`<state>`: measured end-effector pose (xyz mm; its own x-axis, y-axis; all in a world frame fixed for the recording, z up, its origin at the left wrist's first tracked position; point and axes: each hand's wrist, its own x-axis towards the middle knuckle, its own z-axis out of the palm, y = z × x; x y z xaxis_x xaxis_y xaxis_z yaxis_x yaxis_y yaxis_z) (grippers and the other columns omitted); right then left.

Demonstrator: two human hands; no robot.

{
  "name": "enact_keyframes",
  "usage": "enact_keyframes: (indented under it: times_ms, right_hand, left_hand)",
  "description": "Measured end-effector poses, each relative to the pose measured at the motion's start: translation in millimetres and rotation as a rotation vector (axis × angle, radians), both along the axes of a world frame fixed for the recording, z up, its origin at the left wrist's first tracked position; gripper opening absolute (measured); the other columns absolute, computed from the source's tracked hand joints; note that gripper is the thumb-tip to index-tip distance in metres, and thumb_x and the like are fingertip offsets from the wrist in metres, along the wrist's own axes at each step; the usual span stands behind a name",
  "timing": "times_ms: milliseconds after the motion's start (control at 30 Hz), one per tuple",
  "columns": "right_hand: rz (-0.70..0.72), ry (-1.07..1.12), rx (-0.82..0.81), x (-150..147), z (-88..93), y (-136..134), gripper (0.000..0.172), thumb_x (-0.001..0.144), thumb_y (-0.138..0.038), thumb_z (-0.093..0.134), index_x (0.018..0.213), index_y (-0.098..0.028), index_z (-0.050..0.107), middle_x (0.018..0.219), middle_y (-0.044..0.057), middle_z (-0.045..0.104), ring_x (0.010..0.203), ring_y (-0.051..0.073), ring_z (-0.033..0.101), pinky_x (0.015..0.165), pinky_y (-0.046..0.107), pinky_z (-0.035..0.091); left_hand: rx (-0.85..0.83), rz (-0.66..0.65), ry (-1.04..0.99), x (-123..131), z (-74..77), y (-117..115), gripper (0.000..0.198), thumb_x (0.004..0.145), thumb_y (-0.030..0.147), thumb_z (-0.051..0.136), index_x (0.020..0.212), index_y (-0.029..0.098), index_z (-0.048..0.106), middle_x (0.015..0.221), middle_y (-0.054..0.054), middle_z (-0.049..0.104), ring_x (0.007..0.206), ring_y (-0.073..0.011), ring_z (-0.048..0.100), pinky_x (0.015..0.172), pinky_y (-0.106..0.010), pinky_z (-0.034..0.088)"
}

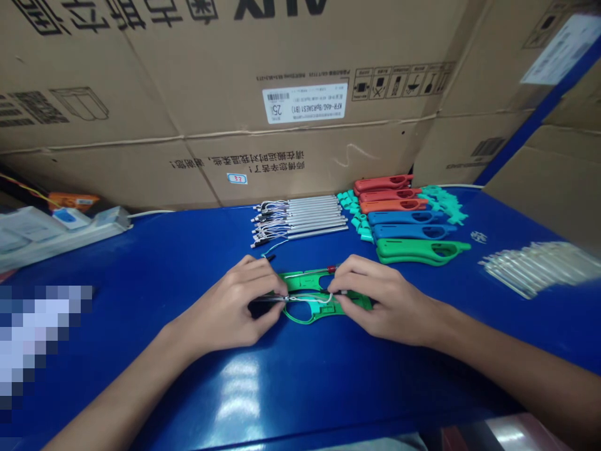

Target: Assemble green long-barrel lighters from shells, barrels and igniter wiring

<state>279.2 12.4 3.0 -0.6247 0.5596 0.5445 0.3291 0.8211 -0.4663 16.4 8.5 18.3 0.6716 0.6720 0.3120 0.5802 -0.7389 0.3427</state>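
Note:
A green plastic handle shell (pixel 310 299) lies open on the blue table (pixel 300 376) between my two hands. My left hand (pixel 237 304) is closed in a pinch on a thin metal tube with white wires (pixel 305 298) that lies across the shell. My right hand (pixel 378 297) pinches the same tube at its other end and rests on the shell's right part. A small red piece (pixel 332 269) shows at the shell's upper edge by my right fingers.
Behind the hands lie a row of metal tubes with wires (pixel 300 219), stacked red, orange, blue and green handle shells (pixel 408 216), and small teal parts (pixel 354 210). Clear tubes (pixel 535 266) lie at the right. Cardboard boxes (pixel 282 94) wall the back; a power strip (pixel 61 228) sits left.

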Motion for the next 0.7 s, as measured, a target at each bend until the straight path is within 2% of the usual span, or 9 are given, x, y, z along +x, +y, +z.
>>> enact_keyframes:
  times_ms: [333, 500, 700]
  right_hand:
    - [0.01, -0.01, -0.017, -1.1, 1.0, -0.7, 0.016, 0.088, -0.007, 0.053, 0.094, -0.015, 0.066, 0.088, 0.008, 0.064, 0.083, 0.017, 0.06, 0.072, 0.028, 0.052]
    - [0.006, -0.015, -0.016, -1.4, 0.0, -0.5, 0.017, 0.088, -0.009, 0.055, 0.1, -0.015, 0.066, 0.089, 0.008, 0.065, 0.083, 0.017, 0.06, 0.073, 0.03, 0.053]
    - [-0.009, -0.035, 0.023, -1.1, -1.9, 1.3, 0.018, 0.089, -0.012, 0.056, 0.105, -0.016, 0.064, 0.086, 0.006, 0.067, 0.079, 0.017, 0.061, 0.069, 0.029, 0.052]
  left_hand:
    - [-0.019, -0.005, 0.019, -0.2, 0.7, -0.4, 0.012, 0.088, 0.017, 0.055, 0.092, 0.018, 0.067, 0.086, -0.004, 0.068, 0.082, -0.019, 0.06, 0.083, -0.038, 0.042]
    - [-0.016, 0.011, 0.043, -0.5, 0.7, 0.6, 0.014, 0.087, 0.017, 0.055, 0.09, 0.019, 0.068, 0.086, -0.003, 0.069, 0.083, -0.0193, 0.061, 0.087, -0.039, 0.044]
    - [-0.009, 0.021, 0.064, -1.3, 1.6, 1.6, 0.015, 0.087, 0.019, 0.055, 0.091, 0.02, 0.069, 0.085, -0.003, 0.068, 0.08, -0.0192, 0.062, 0.086, -0.04, 0.044]
